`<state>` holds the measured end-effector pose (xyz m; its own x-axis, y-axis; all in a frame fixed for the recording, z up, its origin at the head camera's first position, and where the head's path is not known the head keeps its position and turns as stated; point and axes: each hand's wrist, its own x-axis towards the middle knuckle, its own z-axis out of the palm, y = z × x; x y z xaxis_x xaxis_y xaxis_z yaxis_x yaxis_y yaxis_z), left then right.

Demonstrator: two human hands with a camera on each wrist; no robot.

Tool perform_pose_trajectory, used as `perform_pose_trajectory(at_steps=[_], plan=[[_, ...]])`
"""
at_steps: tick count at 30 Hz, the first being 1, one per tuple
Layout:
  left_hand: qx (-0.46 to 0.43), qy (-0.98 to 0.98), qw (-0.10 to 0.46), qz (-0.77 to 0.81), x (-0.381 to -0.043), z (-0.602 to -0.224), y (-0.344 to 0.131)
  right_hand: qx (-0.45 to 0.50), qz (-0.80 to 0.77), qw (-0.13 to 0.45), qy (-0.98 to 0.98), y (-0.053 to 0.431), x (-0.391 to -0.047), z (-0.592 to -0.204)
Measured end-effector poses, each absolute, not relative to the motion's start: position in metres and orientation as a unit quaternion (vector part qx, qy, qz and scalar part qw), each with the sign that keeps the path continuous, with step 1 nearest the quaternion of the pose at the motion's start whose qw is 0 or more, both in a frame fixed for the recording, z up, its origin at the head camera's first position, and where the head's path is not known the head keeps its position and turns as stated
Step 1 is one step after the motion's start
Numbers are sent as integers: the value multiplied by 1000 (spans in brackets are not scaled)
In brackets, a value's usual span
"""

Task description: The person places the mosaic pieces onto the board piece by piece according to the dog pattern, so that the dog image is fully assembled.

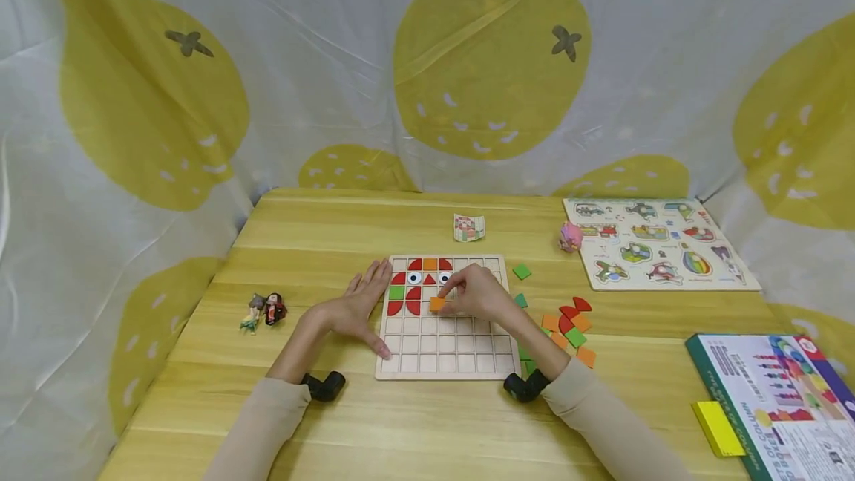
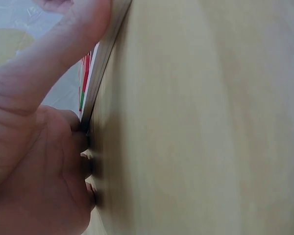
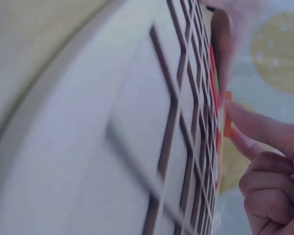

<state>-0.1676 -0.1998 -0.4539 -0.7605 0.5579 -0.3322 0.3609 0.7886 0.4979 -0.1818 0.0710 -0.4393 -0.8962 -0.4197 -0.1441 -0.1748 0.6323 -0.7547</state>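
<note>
A wooden grid board (image 1: 447, 346) lies on the table, its upper left squares filled with red, green, orange and eye-marked tiles. My right hand (image 1: 476, 292) is over the board and pinches an orange square tile (image 1: 437, 304) between thumb and forefinger. In the right wrist view the same orange tile (image 3: 228, 113) stands out edge-on by the fingertips, the other fingers folded into the palm. My left hand (image 1: 357, 308) lies spread along the board's left side, thumb on its lower left corner. The left wrist view shows that thumb (image 2: 54, 58) at the board's edge.
Loose red, orange and green tiles (image 1: 568, 321) lie right of the board. A small pattern card (image 1: 469, 228) sits behind it. Two small figures (image 1: 263, 312) stand at left. Towards the right are a pink toy (image 1: 571, 237), a picture puzzle (image 1: 657, 243), a box (image 1: 781, 399) and a yellow block (image 1: 718, 429).
</note>
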Motion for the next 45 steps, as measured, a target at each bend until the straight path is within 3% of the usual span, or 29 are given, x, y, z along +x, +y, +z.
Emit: perform_pose_trajectory(at_steps=[6,31,36,45], plan=[[248,916,241,204,-167,-455,-201,-161,-375,152,900,51,-182,-446],[253,915,238,206,-170,-455,-199,-197,-404,170,877,54,-186,-448],[254,916,237,202,-170,-456,-197,-162,-421,171,876,86,-184,-436],[251,914,238,211,-168,-454,-199,-89,-402,111,905,204,-169,-433]])
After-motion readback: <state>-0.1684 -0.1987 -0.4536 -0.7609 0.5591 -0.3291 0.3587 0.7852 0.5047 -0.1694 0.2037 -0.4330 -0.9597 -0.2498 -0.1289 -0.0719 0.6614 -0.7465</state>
